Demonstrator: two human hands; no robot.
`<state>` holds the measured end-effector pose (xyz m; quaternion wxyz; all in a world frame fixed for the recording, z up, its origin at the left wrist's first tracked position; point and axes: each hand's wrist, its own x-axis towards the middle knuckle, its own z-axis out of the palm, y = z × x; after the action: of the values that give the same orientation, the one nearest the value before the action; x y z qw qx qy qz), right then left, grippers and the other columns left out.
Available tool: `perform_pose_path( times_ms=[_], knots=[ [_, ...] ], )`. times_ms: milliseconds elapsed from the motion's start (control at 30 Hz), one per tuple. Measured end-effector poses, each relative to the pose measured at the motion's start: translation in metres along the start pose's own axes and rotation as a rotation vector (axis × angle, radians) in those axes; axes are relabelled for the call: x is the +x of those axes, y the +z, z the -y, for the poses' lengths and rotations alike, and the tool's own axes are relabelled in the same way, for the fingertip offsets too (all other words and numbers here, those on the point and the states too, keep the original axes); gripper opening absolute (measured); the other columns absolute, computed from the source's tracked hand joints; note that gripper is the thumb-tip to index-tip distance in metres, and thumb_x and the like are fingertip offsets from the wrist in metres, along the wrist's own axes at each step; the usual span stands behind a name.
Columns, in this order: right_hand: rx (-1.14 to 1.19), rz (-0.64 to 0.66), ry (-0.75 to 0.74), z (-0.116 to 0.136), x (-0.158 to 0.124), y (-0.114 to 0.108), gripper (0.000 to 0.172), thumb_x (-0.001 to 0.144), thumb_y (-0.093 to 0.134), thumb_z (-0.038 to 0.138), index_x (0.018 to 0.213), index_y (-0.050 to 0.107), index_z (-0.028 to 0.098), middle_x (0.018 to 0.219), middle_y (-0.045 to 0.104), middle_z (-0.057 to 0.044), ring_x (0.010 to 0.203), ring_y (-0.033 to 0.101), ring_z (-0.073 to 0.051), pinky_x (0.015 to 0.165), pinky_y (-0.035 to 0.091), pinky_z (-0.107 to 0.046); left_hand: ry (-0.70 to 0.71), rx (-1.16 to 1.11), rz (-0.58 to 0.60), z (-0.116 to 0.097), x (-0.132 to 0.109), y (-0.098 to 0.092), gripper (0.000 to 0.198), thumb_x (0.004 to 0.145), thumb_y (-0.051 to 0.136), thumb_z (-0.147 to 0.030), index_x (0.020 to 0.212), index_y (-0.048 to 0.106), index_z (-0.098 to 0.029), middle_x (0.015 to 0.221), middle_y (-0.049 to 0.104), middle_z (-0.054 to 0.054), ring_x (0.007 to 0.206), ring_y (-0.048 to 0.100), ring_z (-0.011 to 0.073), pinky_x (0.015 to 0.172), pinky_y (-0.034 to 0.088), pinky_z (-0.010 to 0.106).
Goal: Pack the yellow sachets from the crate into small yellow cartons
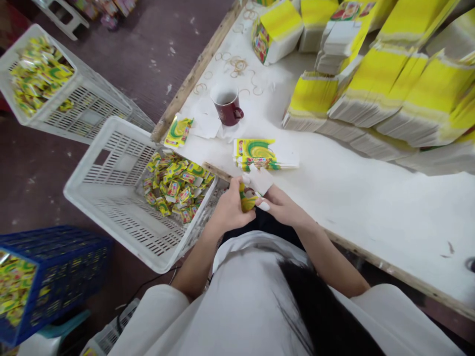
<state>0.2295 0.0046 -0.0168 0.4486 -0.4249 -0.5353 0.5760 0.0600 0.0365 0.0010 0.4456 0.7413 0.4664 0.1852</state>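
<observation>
1. At the near edge of the table (352, 198), the left hand (230, 211) and right hand (284, 205) curl their fingers closed around one small yellow carton (247, 201).
2. It looks like light, thin printed card that creases easily, so it is best pinched by its edges.
3. Glossy flat blanks (260, 154) are stacked just beyond, and a slotted white plastic crate (111, 198) stands to the left.

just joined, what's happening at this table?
A person works with bare hands at the edge of the white table. The left hand and right hand together grip one small yellow-and-green printed paper carton. Just beyond lies a short stack of flat printed cartons, with a dark red mug farther back. The white plastic crate by the left hand holds a pile of similar small folded pieces. Taller yellow stacks line the table's far side.
</observation>
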Motion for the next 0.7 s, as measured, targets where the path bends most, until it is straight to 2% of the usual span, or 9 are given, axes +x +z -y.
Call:
perform_pose_path(
  times_ms=[67,133,200,267,333,400,500,600,700],
  knots=[
    [-0.239,-0.042,-0.063,0.001,-0.002,0.0,0.056,0.093,0.054,0.033,0.148,0.047,0.025,0.149,0.054,-0.01,0.138,0.051,-0.028,0.116,0.041,-0.051,0.015,-0.064,-0.053,0.003,0.002,0.003,0.077,0.063,0.076,-0.018,0.13,0.039,-0.021,0.103,0.061,0.008,0.09,0.066,0.0285,0.081,0.053,0.042],
    [-0.385,-0.13,-0.11,0.0,-0.002,0.0,0.054,0.092,0.049,0.021,0.147,0.049,0.026,0.148,0.055,-0.009,0.139,0.051,-0.027,0.117,0.041,-0.051,0.057,-0.117,-0.204,0.006,0.005,0.006,0.084,0.061,0.081,-0.019,0.133,0.036,-0.022,0.122,0.055,0.013,0.11,0.062,0.0303,0.094,0.05,0.044],
    [-0.441,-0.268,-0.143,-0.001,-0.001,-0.002,0.054,0.092,0.046,0.016,0.145,0.052,0.025,0.146,0.057,-0.009,0.138,0.052,-0.027,0.117,0.041,-0.051,0.03,-0.175,-0.361,0.011,0.006,0.009,0.086,0.061,0.087,-0.025,0.131,0.037,-0.023,0.129,0.051,0.014,0.116,0.058,0.0284,0.099,0.047,0.042],
    [-0.461,-0.413,-0.173,-0.002,0.0,-0.005,0.053,0.092,0.043,0.013,0.143,0.053,0.025,0.144,0.059,-0.009,0.136,0.054,-0.026,0.116,0.043,-0.05,-0.066,-0.306,-0.407,0.015,0.006,0.009,0.078,0.064,0.088,-0.033,0.126,0.041,-0.024,0.114,0.057,0.009,0.103,0.063,0.0233,0.091,0.051,0.038],
    [-0.491,-0.468,-0.204,-0.001,0.0,-0.008,0.052,0.094,0.04,0.012,0.141,0.056,0.027,0.143,0.06,-0.008,0.135,0.055,-0.026,0.116,0.043,-0.05,-0.153,-0.506,-0.364,0.018,0.007,0.008,0.07,0.067,0.087,-0.036,0.12,0.045,-0.023,0.094,0.061,0.001,0.085,0.065,0.0182,0.077,0.053,0.031],
    [-0.557,-0.431,-0.23,-0.002,-0.002,-0.009,0.049,0.095,0.041,0.012,0.138,0.059,0.028,0.143,0.06,-0.008,0.136,0.054,-0.026,0.115,0.045,-0.049,-0.2,-0.695,-0.385,0.02,0.008,0.006,0.068,0.064,0.09,-0.037,0.115,0.047,-0.023,0.085,0.061,-0.002,0.079,0.065,0.0159,0.069,0.054,0.027],
    [-0.649,-0.332,-0.268,-0.007,-0.003,-0.011,0.04,0.096,0.048,0.017,0.131,0.064,0.029,0.144,0.058,-0.01,0.133,0.056,-0.027,0.108,0.051,-0.048,-0.223,-0.851,-0.512,0.019,0.009,0.005,0.069,0.059,0.093,-0.035,0.11,0.048,-0.025,0.092,0.065,-0.002,0.085,0.068,0.0153,0.074,0.056,0.027],
    [-0.669,-0.275,-0.323,-0.017,-0.001,-0.014,0.031,0.097,0.052,0.023,0.125,0.066,0.028,0.142,0.055,-0.013,0.13,0.058,-0.028,0.104,0.053,-0.049,-0.207,-0.879,-0.541,0.014,0.01,0.004,0.07,0.058,0.093,-0.033,0.113,0.05,-0.025,0.101,0.066,0.001,0.092,0.069,0.017,0.078,0.057,0.028],
    [-0.667,-0.231,-0.331,-0.023,0.002,-0.02,0.029,0.097,0.055,0.029,0.124,0.065,0.026,0.14,0.051,-0.015,0.123,0.061,-0.029,0.099,0.056,-0.049,-0.19,-0.868,-0.546,0.009,0.01,0.002,0.07,0.058,0.093,-0.031,0.114,0.052,-0.024,0.099,0.066,0.001,0.089,0.068,0.0165,0.074,0.057,0.026]
  ],
)
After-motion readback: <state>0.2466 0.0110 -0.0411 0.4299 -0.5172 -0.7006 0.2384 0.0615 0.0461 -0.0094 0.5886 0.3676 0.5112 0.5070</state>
